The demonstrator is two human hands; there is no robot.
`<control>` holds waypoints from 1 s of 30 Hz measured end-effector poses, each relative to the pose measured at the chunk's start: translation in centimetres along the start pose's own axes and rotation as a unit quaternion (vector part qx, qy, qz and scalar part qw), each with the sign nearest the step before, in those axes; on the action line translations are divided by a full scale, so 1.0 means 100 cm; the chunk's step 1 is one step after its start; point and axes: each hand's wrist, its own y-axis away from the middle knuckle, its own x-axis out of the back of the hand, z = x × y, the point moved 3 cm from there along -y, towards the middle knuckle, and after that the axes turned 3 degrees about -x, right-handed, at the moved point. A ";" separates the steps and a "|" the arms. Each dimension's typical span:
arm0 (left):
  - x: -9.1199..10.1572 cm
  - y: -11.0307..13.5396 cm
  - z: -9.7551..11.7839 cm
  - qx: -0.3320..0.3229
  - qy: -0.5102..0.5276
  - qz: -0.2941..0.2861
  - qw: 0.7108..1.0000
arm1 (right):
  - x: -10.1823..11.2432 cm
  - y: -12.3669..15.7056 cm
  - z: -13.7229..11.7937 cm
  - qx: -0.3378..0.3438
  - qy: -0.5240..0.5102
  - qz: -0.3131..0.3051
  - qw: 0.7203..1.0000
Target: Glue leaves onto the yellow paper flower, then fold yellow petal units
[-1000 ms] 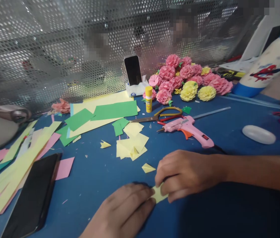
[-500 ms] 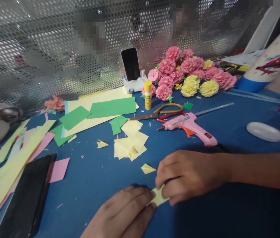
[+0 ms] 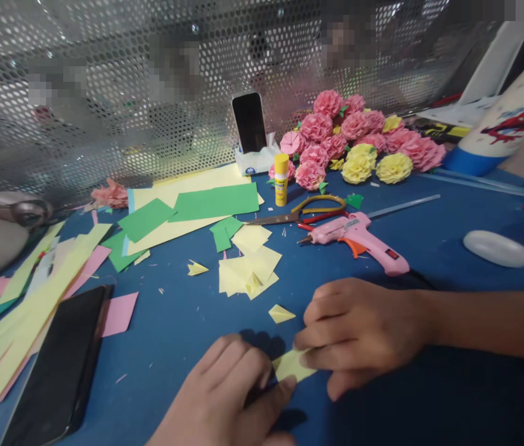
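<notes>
A small piece of pale yellow paper (image 3: 290,364) lies low over the blue table between my two hands. My left hand (image 3: 225,387) has its thumb on the paper's near edge, with the fingers curled at its left end. At the other end, my right hand (image 3: 364,331) holds the paper under bent fingers. Just beyond the hands rests a folded yellow paper piece (image 3: 282,314). Further off are a stack of yellow paper squares (image 3: 243,272) with another folded piece (image 3: 253,283) on top, and a third folded piece (image 3: 197,268) to the left.
A pink glue gun (image 3: 362,238), scissors (image 3: 285,218) and a glue stick (image 3: 281,181) stand or lie beyond. Paper flowers (image 3: 355,127) are heaped at the back right. Paper strips (image 3: 43,303) and a phone (image 3: 57,365) are at left. A perforated metal panel (image 3: 104,105) borders the back.
My left fingers have lifted and curled back, leaving the thumb on the paper. My right fingers have shifted slightly on its right end. The view has moved a little.
</notes>
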 end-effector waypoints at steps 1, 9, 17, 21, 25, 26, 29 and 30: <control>0.000 0.001 0.000 -0.002 -0.002 -0.004 1.000 | 0.000 0.000 -0.002 0.000 0.016 -0.007 1.000; 0.005 0.001 0.004 -0.013 0.041 -0.040 0.998 | -0.018 -0.010 -0.015 -0.045 0.119 -0.075 0.989; 0.014 -0.003 0.007 -0.016 0.032 -0.097 0.995 | -0.010 -0.006 -0.029 -0.102 0.168 -0.129 0.972; 0.012 -0.001 0.008 -0.026 0.017 -0.078 0.996 | 0.001 0.011 -0.031 -0.141 0.164 -0.126 0.968; 0.010 -0.003 0.007 -0.028 -0.033 -0.076 0.996 | 0.006 0.014 -0.034 -0.148 0.160 -0.112 0.969; 0.010 -0.003 0.007 -0.027 -0.053 -0.088 0.994 | 0.006 0.012 -0.035 -0.145 0.159 -0.107 0.971; 0.011 -0.004 0.008 -0.020 -0.100 -0.102 0.990 | 0.006 0.006 -0.037 -0.139 0.159 -0.111 0.971; 0.013 -0.004 0.009 -0.018 -0.109 -0.099 0.989 | 0.006 0.004 -0.038 -0.140 0.159 -0.115 0.971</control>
